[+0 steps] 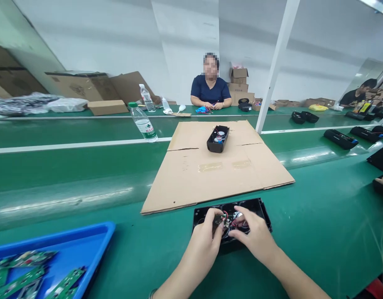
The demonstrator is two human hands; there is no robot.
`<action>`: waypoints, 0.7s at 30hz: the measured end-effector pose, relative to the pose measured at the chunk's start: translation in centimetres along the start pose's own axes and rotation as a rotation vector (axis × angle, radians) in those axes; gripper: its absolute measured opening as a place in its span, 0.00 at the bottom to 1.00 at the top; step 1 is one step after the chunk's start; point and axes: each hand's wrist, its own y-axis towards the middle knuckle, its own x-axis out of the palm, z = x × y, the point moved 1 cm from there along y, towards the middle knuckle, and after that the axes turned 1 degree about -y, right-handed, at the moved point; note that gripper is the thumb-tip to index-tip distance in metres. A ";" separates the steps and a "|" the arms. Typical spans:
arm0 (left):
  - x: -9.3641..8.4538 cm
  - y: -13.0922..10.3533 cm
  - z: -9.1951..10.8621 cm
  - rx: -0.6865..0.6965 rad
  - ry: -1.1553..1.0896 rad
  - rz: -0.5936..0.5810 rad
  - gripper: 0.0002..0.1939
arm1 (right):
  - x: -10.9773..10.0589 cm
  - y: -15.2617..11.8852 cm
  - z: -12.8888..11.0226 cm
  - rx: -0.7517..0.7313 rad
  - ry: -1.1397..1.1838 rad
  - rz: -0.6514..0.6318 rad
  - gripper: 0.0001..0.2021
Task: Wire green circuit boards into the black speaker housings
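Note:
Directly in front of me a black speaker housing (263,211) lies on the green bench with its inside facing up. My left hand (209,230) pinches a small green circuit board (223,221) over the housing's middle. Red and black wires (232,224) run from the board toward a silvery round part (237,215). My right hand (252,230) curls round these wires, thumb and forefinger bent with a gap between their tips. My fingers partly hide the board, the wires and the housing's interior.
A blue tray (99,236) with several green circuit boards (25,280) stands at left. Beyond the housing lies flat cardboard (179,182) bearing another open housing (217,145). Bottles (144,126) stand farther back. A person (211,89) sits opposite; several black speakers (340,138) are at right.

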 end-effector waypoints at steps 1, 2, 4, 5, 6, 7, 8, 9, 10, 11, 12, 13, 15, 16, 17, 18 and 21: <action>-0.2 0.1 0.0 -0.014 0.000 0.019 0.09 | -0.7 0.2 0.3 -0.032 -0.043 -0.029 0.31; -0.5 0.1 0.0 -0.028 -0.007 0.036 0.10 | -1.4 0.4 0.5 -0.075 -0.105 -0.066 0.39; -0.9 0.4 -0.1 -0.055 -0.038 0.048 0.13 | -2.1 0.9 1.1 -0.138 -0.232 -0.170 0.49; -1.0 0.5 0.0 -0.067 -0.058 0.044 0.14 | -2.2 1.1 1.3 -0.143 -0.272 -0.219 0.52; -1.2 0.6 0.0 -0.079 -0.079 0.038 0.16 | -2.2 1.2 1.5 -0.134 -0.295 -0.254 0.52; -1.3 0.7 0.0 -0.088 -0.098 0.027 0.18 | -2.1 1.2 1.7 -0.125 -0.305 -0.269 0.51; -1.5 0.8 0.1 -0.090 -0.110 0.016 0.20 | -2.0 1.2 1.9 -0.118 -0.309 -0.268 0.49; -1.7 0.9 0.2 -0.083 -0.114 0.007 0.22 | -2.0 1.0 2.1 -0.109 -0.311 -0.250 0.48; -2.0 1.0 0.3 -0.065 -0.110 0.002 0.25 | -2.2 0.6 2.4 -0.102 -0.316 -0.224 0.47; -2.4 1.2 0.4 -0.041 -0.105 0.003 0.26 | -2.6 0.2 2.9 -0.090 -0.331 -0.192 0.46; -2.7 1.3 0.5 -0.016 -0.102 0.016 0.27 | -3.2 -0.4 3.6 -0.069 -0.359 -0.148 0.45; -3.1 1.6 0.4 0.003 -0.105 0.037 0.27 | -4.0 -1.1 4.6 -0.035 -0.400 -0.098 0.43; -3.8 2.4 -0.1 0.005 -0.133 0.083 0.25 | -6.1 -2.5 7.3 0.083 -0.515 0.034 0.39; -4.0 2.9 -0.5 -0.005 -0.147 0.102 0.24 | -7.3 -3.3 9.1 0.176 -0.574 0.103 0.36; -4.1 3.5 -1.0 -0.018 -0.152 0.117 0.23 | -8.6 -4.0 11.1 0.286 -0.624 0.172 0.34; -4.1 4.3 -1.6 -0.030 -0.149 0.127 0.22 | -9.8 -4.6 13.2 0.392 -0.666 0.220 0.32; -3.7 6.8 -3.6 -0.044 -0.103 0.153 0.21 | -13.2 -6.4 19.4 0.626 -0.784 0.375 0.29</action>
